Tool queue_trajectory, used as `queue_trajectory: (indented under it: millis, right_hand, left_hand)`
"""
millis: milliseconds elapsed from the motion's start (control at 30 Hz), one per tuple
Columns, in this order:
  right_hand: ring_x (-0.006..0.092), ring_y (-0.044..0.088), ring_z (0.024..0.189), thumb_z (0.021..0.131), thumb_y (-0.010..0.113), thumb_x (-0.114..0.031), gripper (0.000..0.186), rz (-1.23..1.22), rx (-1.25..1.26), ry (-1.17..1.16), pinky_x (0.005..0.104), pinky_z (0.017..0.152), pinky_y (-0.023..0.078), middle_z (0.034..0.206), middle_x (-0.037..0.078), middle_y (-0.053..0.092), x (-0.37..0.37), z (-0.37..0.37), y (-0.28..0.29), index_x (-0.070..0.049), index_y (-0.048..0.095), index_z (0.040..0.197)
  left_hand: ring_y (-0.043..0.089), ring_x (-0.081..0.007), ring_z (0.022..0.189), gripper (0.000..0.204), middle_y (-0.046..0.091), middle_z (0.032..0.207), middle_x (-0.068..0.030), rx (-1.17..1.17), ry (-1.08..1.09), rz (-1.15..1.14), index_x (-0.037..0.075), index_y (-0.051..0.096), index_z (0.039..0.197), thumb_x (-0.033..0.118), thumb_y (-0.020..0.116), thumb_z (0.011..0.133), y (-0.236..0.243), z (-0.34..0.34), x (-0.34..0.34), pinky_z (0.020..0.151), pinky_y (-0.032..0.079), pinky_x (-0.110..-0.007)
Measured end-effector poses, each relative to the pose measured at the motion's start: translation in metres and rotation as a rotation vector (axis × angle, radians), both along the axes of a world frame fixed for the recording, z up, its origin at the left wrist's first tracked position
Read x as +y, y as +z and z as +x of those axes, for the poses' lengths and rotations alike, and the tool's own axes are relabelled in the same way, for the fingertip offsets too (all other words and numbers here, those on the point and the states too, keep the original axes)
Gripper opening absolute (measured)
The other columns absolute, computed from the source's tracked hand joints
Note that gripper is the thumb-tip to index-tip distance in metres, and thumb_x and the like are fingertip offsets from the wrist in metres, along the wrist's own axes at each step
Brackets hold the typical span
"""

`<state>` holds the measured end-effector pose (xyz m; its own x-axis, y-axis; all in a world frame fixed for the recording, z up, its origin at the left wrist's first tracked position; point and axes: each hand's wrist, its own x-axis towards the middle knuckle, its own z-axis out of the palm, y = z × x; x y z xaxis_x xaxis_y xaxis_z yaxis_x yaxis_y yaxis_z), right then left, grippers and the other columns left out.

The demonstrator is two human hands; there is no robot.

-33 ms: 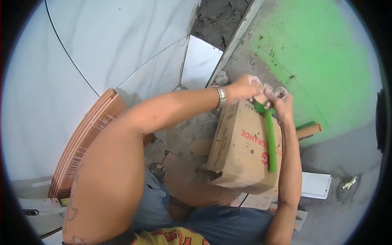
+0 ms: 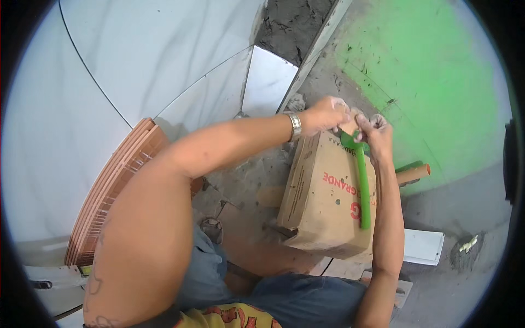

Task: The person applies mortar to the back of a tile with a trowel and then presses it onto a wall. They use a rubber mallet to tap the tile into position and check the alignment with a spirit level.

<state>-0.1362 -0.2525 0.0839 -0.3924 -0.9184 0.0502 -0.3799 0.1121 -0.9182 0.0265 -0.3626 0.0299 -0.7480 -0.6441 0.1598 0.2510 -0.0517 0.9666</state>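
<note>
Pale veined tile (image 2: 180,49) covers the wall from 10 to 11 o'clock, with green-painted surface (image 2: 437,82) at 1 to 2 o'clock and stacked reddish-brown tiles (image 2: 117,188) at 9 o'clock. At 2 o'clock from the view's centre, the person's 2 hands meet over the far end of a cardboard box (image 2: 322,191), which sits at 4 o'clock. Between their fingertips is a small tan piece (image 2: 349,128); working it with both hands looks to be the step in hand, and the next move seems to call for light, steady pinches and well-matched wrists. On the left hand (image 2: 327,116), the fingers are curled in, thumb pressed close, apparently gripping the piece's 9 o'clock side. On the right hand (image 2: 378,135), thumb and forefinger close to a narrow pinch at its 3 o'clock side, the other fingers folded. Just below, a green tool (image 2: 363,188) points its handle toward 6 o'clock; whether the right fingertips touch its wider end cannot be told.
</note>
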Motion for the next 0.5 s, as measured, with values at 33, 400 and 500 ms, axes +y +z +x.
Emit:
queue_trajectory:
  millis: [33, 400, 500]
  right_hand:
    - [0.0129, 0.065, 0.071, 0.089, 0.08, -0.016, 0.023, -0.038, -0.005, -0.017, 0.0285, 0.062, 0.057, 0.081, 0.008, 0.067, -0.001, 0.006, 0.004, 0.0, 0.064, 0.089]
    - [0.0116, 0.063, 0.067, 0.092, 0.061, -0.006, 0.011, -0.093, -0.209, 0.033, 0.027, 0.059, 0.057, 0.082, 0.007, 0.067, -0.007, 0.005, -0.004, 0.001, 0.068, 0.097]
    - [0.0102, 0.062, 0.066, 0.091, 0.059, -0.006, 0.013, -0.087, -0.131, 0.09, 0.0261, 0.058, 0.056, 0.082, 0.006, 0.067, -0.004, 0.004, -0.005, 0.001, 0.068, 0.096]
  left_hand:
    - [0.062, -0.0126, 0.076, 0.016, 0.066, 0.093, -0.0058, -0.041, 0.029, 0.013, 0.002, 0.064, 0.102, 0.013, 0.072, 0.093, 0.001, -0.001, -0.004, 0.061, 0.052, -0.027]
    - [0.068, -0.0218, 0.103, 0.024, 0.065, 0.114, -0.0134, 0.168, -0.003, 0.262, -0.001, 0.059, 0.114, 0.001, 0.069, 0.093, 0.005, 0.001, 0.008, 0.08, 0.064, -0.029]
    - [0.066, -0.0202, 0.107, 0.025, 0.063, 0.115, -0.0129, 0.122, -0.048, 0.273, -0.002, 0.059, 0.117, 0.007, 0.068, 0.095, 0.005, 0.008, 0.017, 0.087, 0.061, -0.03]
